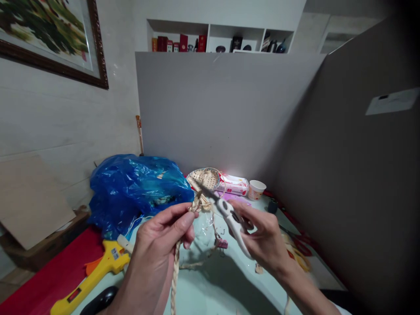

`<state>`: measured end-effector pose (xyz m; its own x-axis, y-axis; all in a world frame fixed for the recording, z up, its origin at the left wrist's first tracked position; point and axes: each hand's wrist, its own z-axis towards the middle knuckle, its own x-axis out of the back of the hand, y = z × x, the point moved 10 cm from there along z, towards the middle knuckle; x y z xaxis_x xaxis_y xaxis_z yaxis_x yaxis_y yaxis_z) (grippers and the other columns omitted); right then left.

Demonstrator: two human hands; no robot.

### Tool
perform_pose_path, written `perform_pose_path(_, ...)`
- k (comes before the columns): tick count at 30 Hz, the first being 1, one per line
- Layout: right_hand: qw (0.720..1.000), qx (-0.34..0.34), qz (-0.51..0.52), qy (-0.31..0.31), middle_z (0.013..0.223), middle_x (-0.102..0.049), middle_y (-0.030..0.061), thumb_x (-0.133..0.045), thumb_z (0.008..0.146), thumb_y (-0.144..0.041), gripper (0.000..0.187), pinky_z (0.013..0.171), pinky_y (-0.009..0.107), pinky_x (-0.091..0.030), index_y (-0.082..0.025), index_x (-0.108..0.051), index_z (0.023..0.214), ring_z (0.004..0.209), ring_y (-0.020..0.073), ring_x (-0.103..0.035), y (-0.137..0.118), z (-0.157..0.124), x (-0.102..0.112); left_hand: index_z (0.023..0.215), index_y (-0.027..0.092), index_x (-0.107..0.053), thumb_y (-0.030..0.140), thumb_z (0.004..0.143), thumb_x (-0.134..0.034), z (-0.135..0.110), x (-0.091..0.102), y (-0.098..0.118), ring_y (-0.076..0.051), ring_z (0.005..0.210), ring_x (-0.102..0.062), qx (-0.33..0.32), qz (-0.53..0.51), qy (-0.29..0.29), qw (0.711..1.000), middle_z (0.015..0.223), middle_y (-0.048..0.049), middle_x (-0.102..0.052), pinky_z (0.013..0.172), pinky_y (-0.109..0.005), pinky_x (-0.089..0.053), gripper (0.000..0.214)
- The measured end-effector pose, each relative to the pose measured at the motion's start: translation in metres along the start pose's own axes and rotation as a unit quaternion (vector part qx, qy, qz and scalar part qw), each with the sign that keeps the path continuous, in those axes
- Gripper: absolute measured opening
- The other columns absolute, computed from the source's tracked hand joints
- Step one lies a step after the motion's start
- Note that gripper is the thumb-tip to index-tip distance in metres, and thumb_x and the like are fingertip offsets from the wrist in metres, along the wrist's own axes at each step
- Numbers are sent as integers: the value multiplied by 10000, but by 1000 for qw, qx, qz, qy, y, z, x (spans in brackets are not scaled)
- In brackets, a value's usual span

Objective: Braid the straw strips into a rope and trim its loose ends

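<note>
Between the thumb and fingers of my left hand [164, 236] is the end of a braided straw-coloured cord [175, 280], whose tail hangs down toward the table's front. Loose frayed strands [202, 202] stick up past my fingertips. White-handled scissors [231, 218] are gripped in my right hand [265, 236], with the dark blades pointing up and left over the frayed end. Whether the blades touch the strands I cannot tell. A thin length of cord trails on the table behind my left hand, near a small pink piece [222, 243].
A yellow glue gun [101, 273] lies at left, before a large blue plastic bag [141, 188]. At the back are a woven basket [210, 177], a pink-and-white packet [234, 184] and a paper cup [257, 190]. More scissors [300, 260] lie at right. Grey panels [216, 109] enclose the table.
</note>
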<state>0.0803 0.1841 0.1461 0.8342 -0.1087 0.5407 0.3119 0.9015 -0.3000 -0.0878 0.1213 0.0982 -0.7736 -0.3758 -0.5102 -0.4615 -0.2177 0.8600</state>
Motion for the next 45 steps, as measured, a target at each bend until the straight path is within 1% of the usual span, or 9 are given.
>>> perform_pose_path(4,967,-173,186,-5,728,-617,6,-661,823,-278,227,531,238,-448,-198,-649,1034,591,127,-537,24,1,-5,849,162,-730,294,651,-816,0,0,6,-85,560,-460,-19,9,0,1000,549,20,-556,523,-175,-381,253)
perform_pose_path(8,935,-242,259,-30,709,-614,1,-731,767,-331,306,542,242,-452,-205,-637,1029,607,134,-548,30,0,-15,902,176,-718,289,679,-807,-4,-1,16,-73,550,-470,-65,42,-2,997,588,27,-562,515,-160,-393,266)
perform_pose_path(13,885,-294,360,-23,759,-668,14,-769,740,-343,369,604,243,-465,-220,-599,1044,682,143,-594,30,0,-25,954,212,-708,329,698,-796,-9,-2,20,-83,583,-547,-119,115,-9,986,744,9,-620,521,-156,-454,295)
perform_pose_path(16,837,-306,454,12,918,-684,35,-761,760,-337,364,669,254,-482,-236,-582,1061,802,157,-633,27,0,-28,953,241,-700,327,726,-775,-12,-6,19,-119,704,-620,-152,195,-27,969,811,-7,-662,576,-145,-500,254)
perform_pose_path(20,792,-306,524,69,854,-634,16,-728,796,-314,262,624,234,-447,-204,-581,982,732,123,-589,27,0,-24,1001,318,-672,272,758,-742,-19,-10,26,-108,745,-641,-226,249,-25,941,801,32,-673,665,-131,-514,257)
perform_pose_path(23,797,-305,512,105,759,-574,-18,-749,773,-288,281,581,228,-415,-191,-575,972,633,91,-508,32,-1,-17,958,319,-695,251,774,-716,-27,-16,30,-138,750,-652,-265,287,-27,920,826,22,-696,687,-180,-518,197)
perform_pose_path(30,853,-292,400,163,747,-563,-34,-809,673,-292,417,545,229,-444,-215,-584,1015,626,99,-520,25,1,10,736,285,-757,264,716,-769,-33,-18,39,-173,680,-629,-289,353,23,890,750,0,-726,634,-224,-465,32)
perform_pose_path(40,890,-237,355,161,717,-570,-45,-781,699,-289,400,518,214,-459,-231,-570,1035,609,94,-521,14,11,24,866,210,-752,329,718,-780,-9,-14,3,-128,636,-611,-59,195,-54,977,733,-22,-706,611,-187,-489,192)
perform_pose_path(45,904,-222,328,163,743,-585,-38,-768,719,-285,368,540,225,-490,-244,-576,1030,642,108,-554,14,11,27,795,179,-743,298,692,-803,-9,-10,-6,-136,654,-620,-1,134,-56,989,750,-34,-707,578,-195,-498,169)
